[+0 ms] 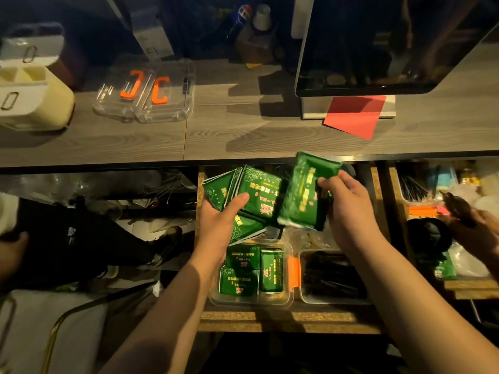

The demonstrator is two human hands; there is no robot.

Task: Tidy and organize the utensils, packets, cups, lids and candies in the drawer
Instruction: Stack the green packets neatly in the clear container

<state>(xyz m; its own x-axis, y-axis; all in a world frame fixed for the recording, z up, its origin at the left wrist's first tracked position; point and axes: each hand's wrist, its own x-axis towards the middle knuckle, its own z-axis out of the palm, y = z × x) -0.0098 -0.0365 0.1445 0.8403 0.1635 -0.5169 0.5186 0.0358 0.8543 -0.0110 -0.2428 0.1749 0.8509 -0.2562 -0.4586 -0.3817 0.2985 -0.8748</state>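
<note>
The wooden drawer (283, 321) stands pulled out below the counter. My left hand (220, 221) grips a fanned bundle of green packets (252, 190) over the drawer's back half. My right hand (343, 203) pinches a second stack of green packets (302, 195), held tilted just right of the bundle and touching it. Below my hands, a clear plastic box (290, 299) with an orange clip holds more green packets (251, 273) laid flat. To its right a clear tray of black utensils (332, 279) sits in the same drawer.
On the grey wood counter (216, 136) lie two clear lids with orange clips (145, 93), a cream container (29, 101), a red paper (353, 116) and a monitor (378, 44). Another person's hand (475, 225) holds a dark object over the right-hand drawer (469, 287).
</note>
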